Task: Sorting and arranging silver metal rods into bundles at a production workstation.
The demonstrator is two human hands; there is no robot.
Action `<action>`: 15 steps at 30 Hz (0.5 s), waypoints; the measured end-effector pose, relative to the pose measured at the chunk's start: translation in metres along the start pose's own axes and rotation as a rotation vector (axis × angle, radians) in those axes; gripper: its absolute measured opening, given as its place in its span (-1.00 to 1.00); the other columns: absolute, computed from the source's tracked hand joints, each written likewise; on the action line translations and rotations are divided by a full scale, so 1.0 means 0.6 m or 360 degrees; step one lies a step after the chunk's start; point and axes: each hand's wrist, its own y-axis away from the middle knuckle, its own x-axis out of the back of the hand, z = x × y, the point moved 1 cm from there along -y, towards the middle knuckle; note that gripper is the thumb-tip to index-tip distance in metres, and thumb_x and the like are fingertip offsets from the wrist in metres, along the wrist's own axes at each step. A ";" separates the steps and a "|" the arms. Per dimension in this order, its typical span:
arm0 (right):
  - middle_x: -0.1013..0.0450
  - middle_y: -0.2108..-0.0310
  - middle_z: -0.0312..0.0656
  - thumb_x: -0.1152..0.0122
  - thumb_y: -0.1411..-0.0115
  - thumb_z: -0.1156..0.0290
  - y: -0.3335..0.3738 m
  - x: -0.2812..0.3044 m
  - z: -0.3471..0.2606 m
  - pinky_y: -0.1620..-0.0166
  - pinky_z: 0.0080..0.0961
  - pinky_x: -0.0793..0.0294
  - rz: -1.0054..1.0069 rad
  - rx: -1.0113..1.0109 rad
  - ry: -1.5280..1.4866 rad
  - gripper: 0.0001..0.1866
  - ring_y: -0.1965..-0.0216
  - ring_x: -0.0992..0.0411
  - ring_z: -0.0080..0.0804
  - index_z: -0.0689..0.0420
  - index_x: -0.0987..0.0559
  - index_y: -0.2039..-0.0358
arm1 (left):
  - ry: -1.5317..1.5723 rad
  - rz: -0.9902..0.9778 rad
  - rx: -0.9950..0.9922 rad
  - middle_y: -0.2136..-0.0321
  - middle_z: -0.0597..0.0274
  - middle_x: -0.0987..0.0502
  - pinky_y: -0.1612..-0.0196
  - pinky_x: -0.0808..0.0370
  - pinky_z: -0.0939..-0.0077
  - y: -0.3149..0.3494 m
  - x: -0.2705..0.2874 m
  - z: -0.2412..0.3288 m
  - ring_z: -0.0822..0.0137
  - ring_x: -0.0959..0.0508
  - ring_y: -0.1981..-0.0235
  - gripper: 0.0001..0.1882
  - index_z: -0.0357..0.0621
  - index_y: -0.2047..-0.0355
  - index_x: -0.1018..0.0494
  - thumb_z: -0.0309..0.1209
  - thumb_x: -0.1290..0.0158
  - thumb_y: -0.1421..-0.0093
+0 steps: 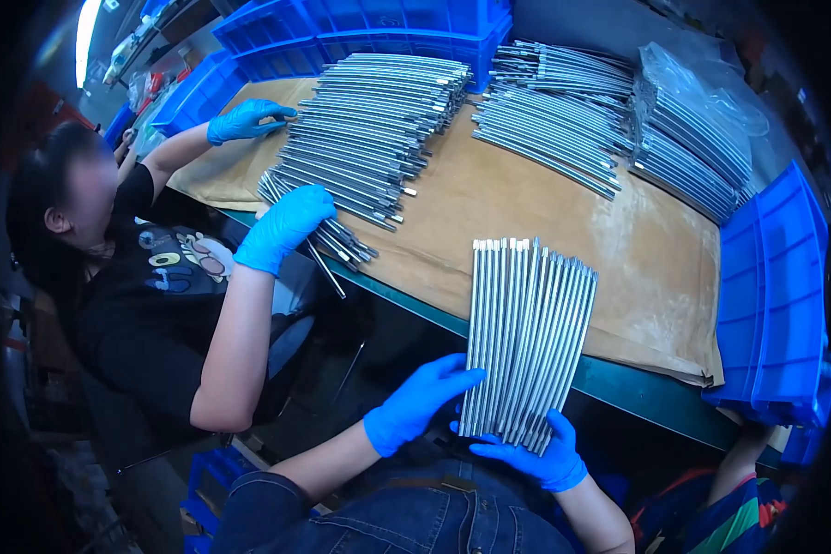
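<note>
A flat bundle of slim silvery metal rods (528, 342) stands slanted in front of me, its far ends over the table's near edge. My left hand (417, 406), in a blue glove, closes on the bundle's left side, its fingers partly hidden behind the rods. Around the lower end is my gloved right hand (547, 462), its thumb up along the right side and its fingers underneath. Some rod tips are lighter than others, and they fan slightly at the top.
Brown card (637, 277) covers the table. A large rod pile (369, 129) lies before a co-worker at the left, whose gloved hands (286, 226) touch rods. More rod stacks (554, 129) lie at the back right. Blue crates (771, 295) stand along the right and far edges.
</note>
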 end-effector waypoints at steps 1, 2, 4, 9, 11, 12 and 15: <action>0.05 -0.24 0.13 -0.10 0.04 -0.08 0.003 0.000 0.000 -0.22 0.19 0.11 0.0053 0.0028 0.0030 -0.04 -0.26 0.10 0.18 0.04 0.06 -0.28 | 0.0124 -0.0057 0.0094 0.25 0.16 -0.53 0.19 -0.48 0.53 -0.005 -0.012 -0.001 0.37 -0.55 0.27 -0.61 -0.33 0.04 -0.35 -0.40 -0.07 -0.15; 0.04 -0.24 0.11 -0.10 0.04 -0.08 0.005 0.000 0.001 -0.22 0.22 0.13 0.0106 0.0055 0.0062 -0.05 -0.26 0.08 0.17 0.02 0.04 -0.28 | 0.0249 -0.0112 0.0187 0.25 0.14 -0.53 0.20 -0.49 0.53 -0.008 -0.023 -0.001 0.36 -0.55 0.27 -0.61 -0.33 0.05 -0.36 -0.40 -0.08 -0.14; 0.03 -0.24 0.09 -0.10 0.04 -0.07 0.007 0.001 0.006 -0.21 0.24 0.14 0.0141 0.0069 0.0058 -0.06 -0.26 0.07 0.16 0.01 0.04 -0.28 | 0.0378 -0.0174 0.0281 0.24 0.11 -0.53 0.20 -0.50 0.54 -0.011 -0.033 -0.002 0.35 -0.56 0.27 -0.61 -0.34 0.05 -0.37 -0.41 -0.08 -0.14; 0.00 -0.24 0.04 -0.12 0.05 -0.06 0.005 0.007 0.006 -0.20 0.30 0.18 0.0164 0.0092 0.0031 -0.07 -0.25 0.05 0.13 -0.01 0.02 -0.28 | 0.0328 -0.0258 0.0304 0.20 0.07 -0.52 0.16 -0.51 0.49 -0.017 -0.038 0.001 0.32 -0.56 0.21 -0.59 -0.33 0.03 -0.36 -0.41 -0.09 -0.12; -0.01 -0.24 0.03 -0.12 0.05 -0.05 0.005 0.007 0.005 -0.20 0.30 0.19 0.0149 0.0090 0.0017 -0.07 -0.25 0.05 0.13 -0.01 0.02 -0.28 | 0.0343 -0.0293 0.0314 0.16 0.04 -0.50 0.09 -0.49 0.44 -0.018 -0.033 0.002 0.28 -0.54 0.17 -0.57 -0.34 0.02 -0.34 -0.44 -0.10 -0.10; -0.01 -0.24 0.03 -0.13 0.04 -0.04 0.005 0.007 0.005 -0.20 0.30 0.19 0.0127 0.0086 -0.0004 -0.08 -0.25 0.05 0.13 0.00 0.02 -0.28 | 0.0342 -0.0295 0.0318 0.16 0.04 -0.50 0.09 -0.49 0.44 -0.019 -0.031 0.000 0.28 -0.54 0.17 -0.57 -0.34 0.02 -0.34 -0.44 -0.10 -0.10; -0.02 -0.24 0.03 -0.13 0.02 0.00 0.006 0.006 0.002 -0.21 0.30 0.20 0.0083 0.0078 -0.0046 -0.09 -0.25 0.05 0.12 0.01 0.02 -0.28 | 0.0352 -0.0250 0.0317 0.17 0.04 -0.51 0.09 -0.49 0.43 -0.021 -0.027 -0.002 0.26 -0.54 0.17 -0.58 -0.33 0.03 -0.35 -0.44 -0.10 -0.10</action>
